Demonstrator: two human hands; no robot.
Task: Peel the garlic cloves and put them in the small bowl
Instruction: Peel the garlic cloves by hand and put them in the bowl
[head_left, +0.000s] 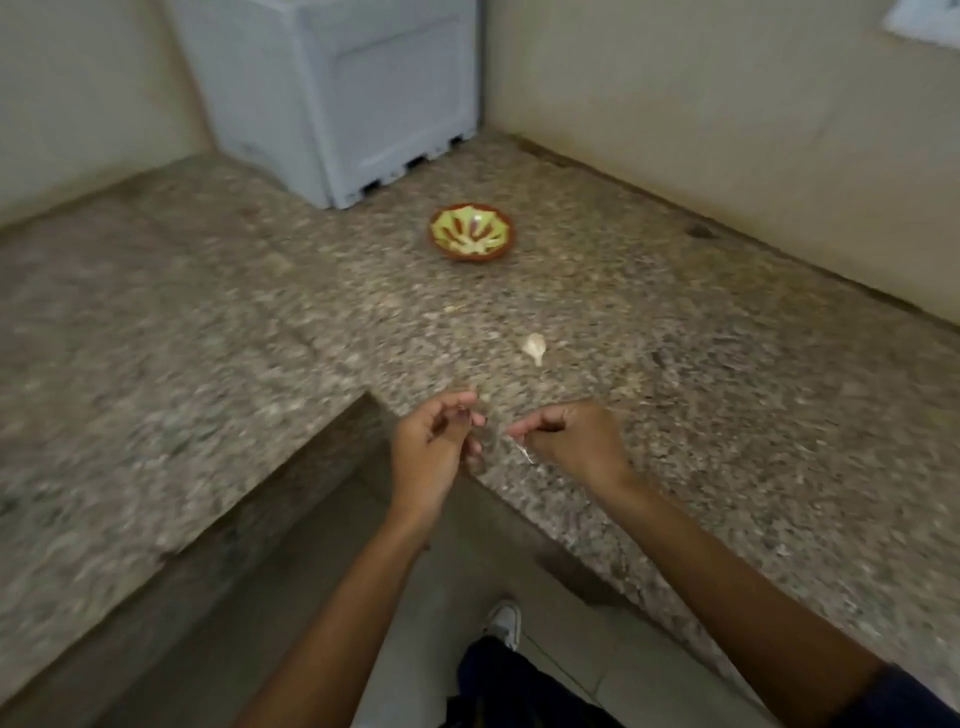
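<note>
A small bowl (471, 231) with a red-brown rim and a yellow-green patterned inside sits on the speckled stone counter (675, 364), far from my hands. One unpeeled garlic clove (534, 347) lies on the counter between the bowl and my hands. My left hand (434, 447) hovers at the counter's inner corner, its fingers curled round a small dark bit that looks like a garlic clove (464, 415); blur hides its shape. Close beside it, my right hand (569, 441) pinches a thin pale strip of garlic skin (523, 451) that hangs from its fingertips.
A white appliance (337, 98) stands at the back of the counter against the wall, behind the bowl. The counter is L-shaped, with a second slab (130, 338) to the left. Below the edge are the tiled floor and my shoe (505, 623).
</note>
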